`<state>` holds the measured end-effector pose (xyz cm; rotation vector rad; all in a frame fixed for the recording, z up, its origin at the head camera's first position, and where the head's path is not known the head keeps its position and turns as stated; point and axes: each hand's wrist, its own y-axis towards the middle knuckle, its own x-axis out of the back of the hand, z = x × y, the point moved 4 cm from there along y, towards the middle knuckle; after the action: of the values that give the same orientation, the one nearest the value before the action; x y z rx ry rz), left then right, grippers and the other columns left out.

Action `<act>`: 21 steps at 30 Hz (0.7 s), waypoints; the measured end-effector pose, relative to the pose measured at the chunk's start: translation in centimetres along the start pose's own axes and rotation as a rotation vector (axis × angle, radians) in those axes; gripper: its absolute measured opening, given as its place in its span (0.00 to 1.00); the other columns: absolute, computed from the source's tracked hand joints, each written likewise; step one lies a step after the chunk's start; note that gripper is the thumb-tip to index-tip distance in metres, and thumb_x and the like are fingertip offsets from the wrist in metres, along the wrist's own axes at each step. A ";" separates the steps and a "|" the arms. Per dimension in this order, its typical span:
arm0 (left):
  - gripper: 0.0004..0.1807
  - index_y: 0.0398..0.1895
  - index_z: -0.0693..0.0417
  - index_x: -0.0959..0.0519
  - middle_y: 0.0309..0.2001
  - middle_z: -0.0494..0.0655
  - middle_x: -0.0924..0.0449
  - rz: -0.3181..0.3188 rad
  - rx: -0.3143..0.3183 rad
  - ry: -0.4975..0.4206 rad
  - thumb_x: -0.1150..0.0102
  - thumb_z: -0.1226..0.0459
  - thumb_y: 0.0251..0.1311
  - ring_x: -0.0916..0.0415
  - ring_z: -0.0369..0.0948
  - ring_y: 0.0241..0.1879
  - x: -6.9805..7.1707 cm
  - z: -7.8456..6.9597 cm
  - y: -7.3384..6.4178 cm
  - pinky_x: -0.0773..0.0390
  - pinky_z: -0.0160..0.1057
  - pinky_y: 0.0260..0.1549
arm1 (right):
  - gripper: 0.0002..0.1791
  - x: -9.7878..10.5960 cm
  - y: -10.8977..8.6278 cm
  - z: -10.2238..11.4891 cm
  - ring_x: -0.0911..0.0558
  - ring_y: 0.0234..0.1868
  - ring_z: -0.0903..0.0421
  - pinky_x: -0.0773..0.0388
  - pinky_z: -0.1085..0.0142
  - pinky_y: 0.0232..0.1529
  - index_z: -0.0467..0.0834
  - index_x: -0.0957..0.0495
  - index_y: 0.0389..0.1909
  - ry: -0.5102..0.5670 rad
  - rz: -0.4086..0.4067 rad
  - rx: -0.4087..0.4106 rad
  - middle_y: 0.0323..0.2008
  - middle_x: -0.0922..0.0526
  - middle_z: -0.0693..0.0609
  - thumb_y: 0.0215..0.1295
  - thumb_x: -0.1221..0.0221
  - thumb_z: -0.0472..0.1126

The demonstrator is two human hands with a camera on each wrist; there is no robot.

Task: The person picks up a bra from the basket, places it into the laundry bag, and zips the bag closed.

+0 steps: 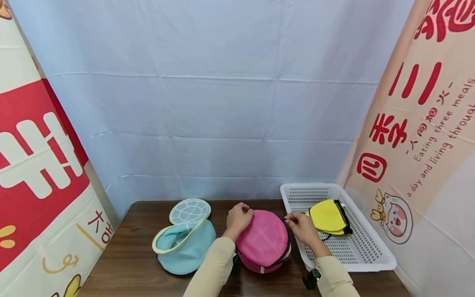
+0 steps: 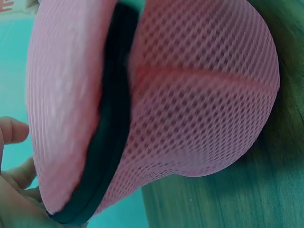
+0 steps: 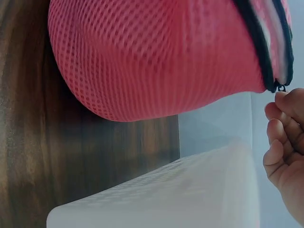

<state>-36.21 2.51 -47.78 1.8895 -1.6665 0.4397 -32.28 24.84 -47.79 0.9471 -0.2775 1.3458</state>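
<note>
A round pink mesh laundry bag with a black zipper stands on the table, its lid partly unzipped at the near right side. My right hand pinches the zipper pull at the bag's right edge; the zipper's two black tapes part beside it in the right wrist view. At the far left rim, my left hand holds the bag with curled fingers. The left wrist view shows its fingers against the lid's edge, the fingertips partly hidden behind the fabric.
To the left, a light blue mesh bag with yellow trim stands with its round lid folded back. A white plastic basket on the right holds a folded yellow bag with black edging. A pale cloth hangs behind the brown table.
</note>
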 end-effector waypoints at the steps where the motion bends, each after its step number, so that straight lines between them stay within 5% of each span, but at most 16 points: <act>1: 0.08 0.33 0.49 0.21 0.26 0.39 0.25 0.001 0.002 -0.002 0.41 0.57 0.55 0.28 0.38 0.27 0.0 0.0 0.0 0.29 0.41 0.29 | 0.01 0.0 0.1 0.0 0.27 0.25 0.60 0.29 0.67 0.25 0.36 0.21 0.30 -0.001 -0.003 0.004 0.25 0.22 0.55 0.58 0.39 0.31; 8: 0.07 0.32 0.46 0.19 0.28 0.37 0.23 0.047 -0.032 -0.019 0.38 0.55 0.54 0.28 0.37 0.27 -0.5 0.0 -0.1 0.29 0.40 0.27 | 0.06 -0.2 0.5 0.7 0.28 0.24 0.60 0.30 0.66 0.25 0.42 0.21 0.26 -0.005 -0.035 0.070 0.23 0.23 0.57 0.55 0.38 0.28; 21: 0.06 0.22 0.46 0.25 0.21 0.38 0.29 0.036 -0.021 -0.080 0.40 0.61 0.54 0.35 0.37 0.22 -0.6 0.1 -0.4 0.35 0.37 0.23 | 0.06 -0.5 0.1 0.9 0.30 0.22 0.60 0.32 0.67 0.23 0.42 0.21 0.25 0.022 -0.011 0.041 0.22 0.25 0.56 0.55 0.38 0.28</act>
<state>-35.91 2.96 -48.31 1.8863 -1.7526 0.3640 -32.20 23.79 -47.54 0.9655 -0.2284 1.3557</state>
